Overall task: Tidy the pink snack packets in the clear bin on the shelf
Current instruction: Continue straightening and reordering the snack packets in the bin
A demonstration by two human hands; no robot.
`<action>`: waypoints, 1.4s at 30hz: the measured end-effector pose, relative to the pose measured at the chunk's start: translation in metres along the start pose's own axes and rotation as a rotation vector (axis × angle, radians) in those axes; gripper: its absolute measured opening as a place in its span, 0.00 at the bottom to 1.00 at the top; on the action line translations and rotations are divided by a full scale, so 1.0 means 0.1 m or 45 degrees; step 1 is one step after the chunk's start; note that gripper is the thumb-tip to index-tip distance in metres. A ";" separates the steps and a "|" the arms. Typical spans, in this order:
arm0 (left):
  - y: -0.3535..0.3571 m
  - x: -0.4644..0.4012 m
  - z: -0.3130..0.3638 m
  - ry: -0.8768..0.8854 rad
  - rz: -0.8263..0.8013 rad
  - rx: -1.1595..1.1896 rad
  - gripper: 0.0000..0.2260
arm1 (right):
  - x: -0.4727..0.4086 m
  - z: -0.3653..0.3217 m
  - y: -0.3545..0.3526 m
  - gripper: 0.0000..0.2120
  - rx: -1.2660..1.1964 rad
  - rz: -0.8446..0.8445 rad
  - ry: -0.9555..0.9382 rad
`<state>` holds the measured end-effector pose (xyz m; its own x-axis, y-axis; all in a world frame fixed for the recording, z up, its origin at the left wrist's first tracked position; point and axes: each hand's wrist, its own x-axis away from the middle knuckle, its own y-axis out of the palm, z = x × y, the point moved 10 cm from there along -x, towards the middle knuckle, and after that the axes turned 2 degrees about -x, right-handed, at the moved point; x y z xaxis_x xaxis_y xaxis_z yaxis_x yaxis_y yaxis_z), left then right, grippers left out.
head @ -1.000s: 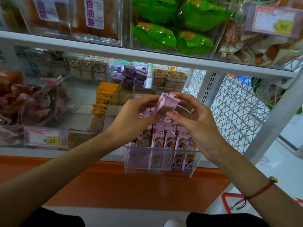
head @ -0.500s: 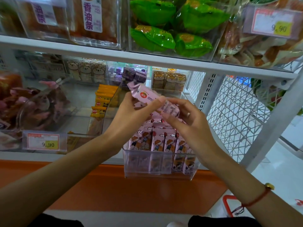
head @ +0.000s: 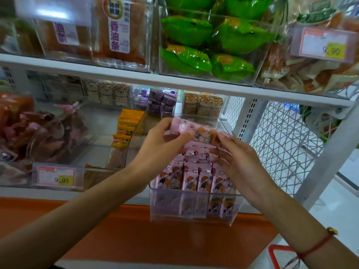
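**A:** Since half a second ago the pink packet (head: 196,133) has turned. It was tipped up with its plain back and red logo facing me; now it lies nearly level across the two hands with the orange cartoon print showing.

**B:** Who has hold of it?

**A:** Both. My left hand (head: 165,146) pinches the left end between thumb and curled fingers, and my right hand (head: 240,164) nips the right end with its fingertips. Neither hand is fully closed, just tight enough on the wrapper.

**B:** Why hold it by the ends?

**A:** I'd guess so that it can be turned to match the rest before it goes down (the face is what a shopper reads). It hangs above the back of the clear bin (head: 194,210), apart from the row below.

**B:** And the others?

**A:** The standing packets (head: 196,179) are upright along the front wall, faces forward, packed side by side. That's the pattern to follow. The bin itself sits at the shelf edge (head: 120,195), overhanging the orange ledge (head: 136,239), likely drawn out for reach.

**B:** Next?

**A:** Probably stand it up behind that row.
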<state>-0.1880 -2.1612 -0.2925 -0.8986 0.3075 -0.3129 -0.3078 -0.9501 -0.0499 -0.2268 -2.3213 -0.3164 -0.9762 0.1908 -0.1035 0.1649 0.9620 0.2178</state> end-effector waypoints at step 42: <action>0.41 -1.36 -0.43 0.185 -0.360 -1.292 0.23 | -0.21 0.10 0.29 0.22 1.773 -0.318 -0.345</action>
<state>-0.0653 -2.2442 -0.2926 -0.7687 0.5784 -0.2731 -0.0344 -0.4638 -0.8852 -0.1999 -2.2957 -0.3175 -0.9693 -0.1293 -0.2090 0.1525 0.3503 -0.9241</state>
